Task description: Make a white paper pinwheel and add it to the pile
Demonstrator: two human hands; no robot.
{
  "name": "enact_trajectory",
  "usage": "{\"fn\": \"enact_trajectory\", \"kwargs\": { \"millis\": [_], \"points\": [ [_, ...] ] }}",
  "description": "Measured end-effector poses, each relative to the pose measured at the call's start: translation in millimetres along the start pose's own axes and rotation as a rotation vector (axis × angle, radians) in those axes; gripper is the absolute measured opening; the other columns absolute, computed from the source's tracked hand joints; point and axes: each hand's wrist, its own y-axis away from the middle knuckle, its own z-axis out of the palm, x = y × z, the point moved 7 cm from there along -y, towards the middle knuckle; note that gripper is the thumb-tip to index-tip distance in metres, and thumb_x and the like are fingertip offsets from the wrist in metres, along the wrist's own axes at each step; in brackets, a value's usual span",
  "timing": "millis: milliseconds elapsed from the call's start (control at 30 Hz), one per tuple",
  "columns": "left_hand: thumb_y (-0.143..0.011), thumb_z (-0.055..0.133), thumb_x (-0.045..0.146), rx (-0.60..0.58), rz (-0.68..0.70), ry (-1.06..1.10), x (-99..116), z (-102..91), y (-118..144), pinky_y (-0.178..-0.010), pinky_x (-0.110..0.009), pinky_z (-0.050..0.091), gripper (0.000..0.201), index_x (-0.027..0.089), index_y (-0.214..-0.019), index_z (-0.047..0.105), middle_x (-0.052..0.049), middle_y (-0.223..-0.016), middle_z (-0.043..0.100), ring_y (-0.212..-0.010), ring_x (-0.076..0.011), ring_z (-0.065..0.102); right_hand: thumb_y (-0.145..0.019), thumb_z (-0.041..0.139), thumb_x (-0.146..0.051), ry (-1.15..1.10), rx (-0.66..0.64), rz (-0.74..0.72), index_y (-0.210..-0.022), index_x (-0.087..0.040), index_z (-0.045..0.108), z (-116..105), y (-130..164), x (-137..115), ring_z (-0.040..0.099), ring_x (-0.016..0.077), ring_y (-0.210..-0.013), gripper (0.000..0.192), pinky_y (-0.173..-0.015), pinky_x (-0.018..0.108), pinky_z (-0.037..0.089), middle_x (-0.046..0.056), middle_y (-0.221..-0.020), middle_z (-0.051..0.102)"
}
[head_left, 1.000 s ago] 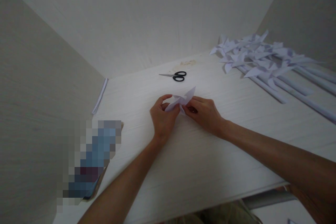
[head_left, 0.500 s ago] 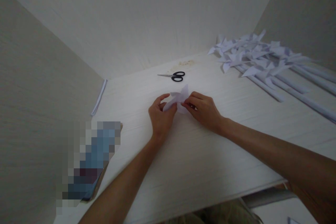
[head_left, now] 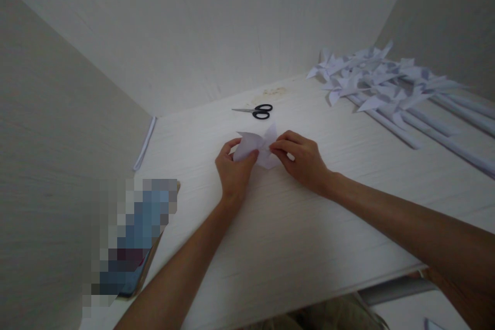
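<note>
Both hands [head_left: 266, 165] pinching folded paper [head_left: 257, 148], tip upward

Soft, dim, even light falls from above with faint shadows, straight edges bow towards the corners, and a pixelated blue-grey block [head_left: 133, 237] masks the lower left.

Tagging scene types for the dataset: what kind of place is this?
Likely a paper-craft desk in a walled booth: both hands fold a white paper piece, finished paper pinwheels are piled at right, scissors lie on the white table.
</note>
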Motion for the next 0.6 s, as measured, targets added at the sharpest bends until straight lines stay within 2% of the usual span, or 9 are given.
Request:
{"fn": "enact_trajectory", "kwargs": {
  "millis": [267, 500, 600],
  "points": [
    [-0.05, 0.069, 0.023, -0.023, -0.004, 0.013, 1.0, 2.1, 0.7, -0.047, -0.021, 0.044, 0.037, 0.013, -0.085, 0.061, 0.0, -0.062, 0.061, -0.051, -0.0104, 0.054, -0.081, 0.051, -0.023, 0.091, -0.042, 0.019, -0.067, -0.014, 0.058, 0.8, -3.1, -0.9, 0.049, 0.0113, -0.06, 0.018, -0.056, 0.023, 0.04, 0.004, -0.068, 0.056],
    [-0.049, 0.07, 0.021, -0.007, -0.014, 0.006, 1.7, 1.6, 0.8, -0.046, -0.021, 0.044, 0.036, 0.013, -0.084, 0.061, -0.001, -0.063, 0.062, -0.05, -0.0106, 0.054, -0.08, 0.05, -0.017, 0.026, -0.024, -0.03, -0.071, -0.015, 0.061, 0.7, -0.7, -2.6, 0.054, 0.0127, -0.068, 0.014, -0.061, 0.024, 0.043, 0.005, -0.076, 0.06],
    [-0.05, 0.07, 0.023, -0.016, -0.008, 0.002, 0.4, 1.8, 0.5, -0.046, -0.021, 0.044, 0.038, 0.013, -0.085, 0.061, -0.001, -0.063, 0.062, -0.05, -0.0101, 0.054, -0.08, 0.051, -0.019, 0.043, -0.014, -0.035, -0.071, -0.015, 0.061, -0.2, -0.6, -3.4, 0.053, 0.0115, -0.065, 0.015, -0.059, 0.023, 0.042, 0.005, -0.074, 0.06]
  ]
}}
